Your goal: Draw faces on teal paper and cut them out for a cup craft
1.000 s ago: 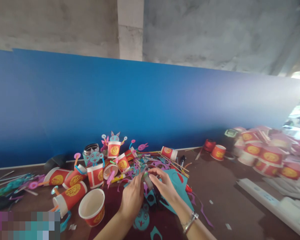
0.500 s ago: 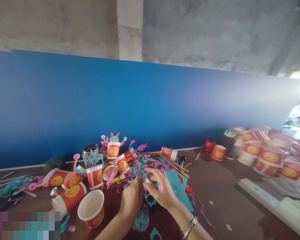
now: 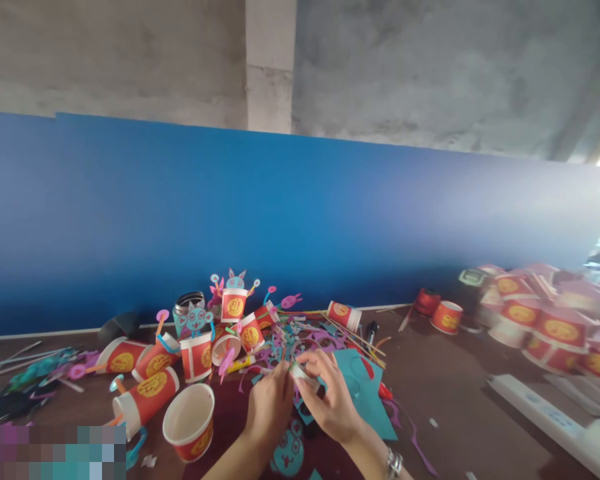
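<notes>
My left hand (image 3: 270,403) and my right hand (image 3: 327,393) meet at the centre front, fingertips pinched together. Between them is a small whitish roll (image 3: 305,375) that looks like tape, partly hidden by the fingers. A bit of green shows at the left fingertips, too small to name. Just below the hands lies a blue paper cat face (image 3: 287,453). Blue paper sheets (image 3: 360,383) lie beside my right hand. To the left of my left hand a red-and-white paper cup (image 3: 189,420) stands upright, its mouth facing up.
Several decorated cups (image 3: 197,357) with paper faces and arms crowd the left. Purple and blue scraps (image 3: 305,337) are heaped behind the hands. A power strip (image 3: 535,413) and a large pile of cups (image 3: 545,313) are on the right. A blue panel (image 3: 280,220) stands behind.
The view has shifted slightly, so everything sits a little lower and further right. My right fingers opened away from the roll, then closed back on it. My left hand keeps its pinch.
</notes>
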`<state>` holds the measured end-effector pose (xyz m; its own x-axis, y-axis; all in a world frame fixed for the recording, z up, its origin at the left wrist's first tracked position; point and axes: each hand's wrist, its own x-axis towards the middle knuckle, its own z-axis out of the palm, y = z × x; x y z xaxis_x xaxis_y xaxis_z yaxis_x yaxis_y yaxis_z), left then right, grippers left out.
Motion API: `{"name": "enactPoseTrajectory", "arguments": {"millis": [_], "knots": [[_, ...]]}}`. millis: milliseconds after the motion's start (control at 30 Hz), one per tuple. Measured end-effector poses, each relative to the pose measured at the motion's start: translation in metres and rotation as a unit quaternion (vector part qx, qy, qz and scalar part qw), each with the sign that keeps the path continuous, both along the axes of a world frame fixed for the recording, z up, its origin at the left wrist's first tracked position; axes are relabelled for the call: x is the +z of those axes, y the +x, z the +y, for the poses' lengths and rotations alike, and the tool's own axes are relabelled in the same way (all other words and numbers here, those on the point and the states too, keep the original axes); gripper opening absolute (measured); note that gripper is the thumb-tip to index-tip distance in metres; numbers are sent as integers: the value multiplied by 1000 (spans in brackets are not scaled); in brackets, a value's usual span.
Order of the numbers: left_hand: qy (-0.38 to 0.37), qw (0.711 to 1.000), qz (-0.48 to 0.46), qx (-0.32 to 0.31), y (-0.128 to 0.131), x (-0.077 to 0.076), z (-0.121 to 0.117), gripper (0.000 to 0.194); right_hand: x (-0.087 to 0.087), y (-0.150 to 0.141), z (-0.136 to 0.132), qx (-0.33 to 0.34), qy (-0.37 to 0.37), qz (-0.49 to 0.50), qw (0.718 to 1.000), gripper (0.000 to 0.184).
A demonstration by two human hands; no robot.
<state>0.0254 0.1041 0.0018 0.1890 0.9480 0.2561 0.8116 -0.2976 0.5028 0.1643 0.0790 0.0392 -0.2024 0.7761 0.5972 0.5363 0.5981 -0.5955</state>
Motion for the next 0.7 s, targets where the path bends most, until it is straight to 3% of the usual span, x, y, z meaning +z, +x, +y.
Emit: {"name": "enactPoseTrajectory", "arguments": {"millis": [467, 700], "knots": [[-13, 1000, -16, 8, 1, 6, 1, 24, 0, -4, -2, -17, 27, 9, 999, 13], [-4, 990, -139, -15, 0, 0, 6, 28, 2, 3, -1, -22, 58, -19, 998, 18]]}}
